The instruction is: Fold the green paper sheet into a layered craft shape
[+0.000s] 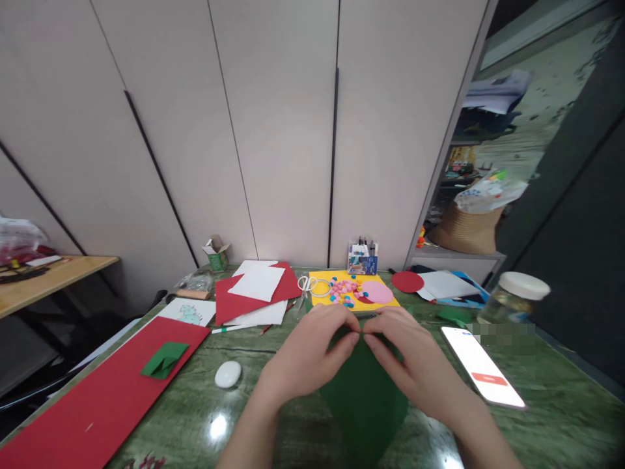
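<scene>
Tabletop: we look down on a green marbled table [190, 404], glossy enough to carry bright spots of light.
Room: pale cabinet doors [283, 143] rise behind it, a wooden desk [53, 280] at far left.
Around: we see a red sheet [73, 404] on the left and a lit phone [481, 365] on the right.
Left hand [317, 342]: curled, thumb and fingertips pinched on the green paper [364, 397].
Right hand [410, 355]: pinched likewise, just beside the left (the fingertips nearly meet).
Green paper: between and below our hands, its far end at our fingertips.
</scene>
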A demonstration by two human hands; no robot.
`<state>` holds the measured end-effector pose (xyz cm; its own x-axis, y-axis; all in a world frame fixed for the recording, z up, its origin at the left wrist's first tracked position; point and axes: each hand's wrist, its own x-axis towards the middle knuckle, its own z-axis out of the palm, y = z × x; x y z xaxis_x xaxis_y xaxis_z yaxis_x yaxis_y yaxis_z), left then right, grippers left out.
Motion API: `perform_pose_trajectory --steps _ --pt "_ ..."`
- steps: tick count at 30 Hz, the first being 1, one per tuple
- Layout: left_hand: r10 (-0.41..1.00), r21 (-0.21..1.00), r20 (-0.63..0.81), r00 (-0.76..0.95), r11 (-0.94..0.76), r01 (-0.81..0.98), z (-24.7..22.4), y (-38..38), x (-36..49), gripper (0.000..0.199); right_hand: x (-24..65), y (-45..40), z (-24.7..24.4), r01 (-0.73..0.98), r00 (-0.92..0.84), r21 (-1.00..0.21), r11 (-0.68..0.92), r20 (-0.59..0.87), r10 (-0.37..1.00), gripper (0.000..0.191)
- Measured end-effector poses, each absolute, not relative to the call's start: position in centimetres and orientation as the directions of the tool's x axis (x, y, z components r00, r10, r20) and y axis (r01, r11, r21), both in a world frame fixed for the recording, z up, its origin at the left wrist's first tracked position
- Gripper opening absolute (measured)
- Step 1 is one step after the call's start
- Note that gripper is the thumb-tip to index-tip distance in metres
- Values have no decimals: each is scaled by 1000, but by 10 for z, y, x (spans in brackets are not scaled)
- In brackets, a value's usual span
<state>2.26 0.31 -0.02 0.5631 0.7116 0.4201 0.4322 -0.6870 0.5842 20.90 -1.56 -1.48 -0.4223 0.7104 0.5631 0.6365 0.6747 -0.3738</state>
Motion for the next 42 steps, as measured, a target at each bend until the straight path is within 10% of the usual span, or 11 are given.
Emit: perform_pose_trajectory --steps 17,42 --pt "740 667 422 524 -644 373 2 -1 26 6 205 -13 -17 592 -400 -337 732 666 630 10" --pt "726 599 398 561 -669 441 2 15 9 6 233 6 -20 695 -461 -426 579 354 814 36"
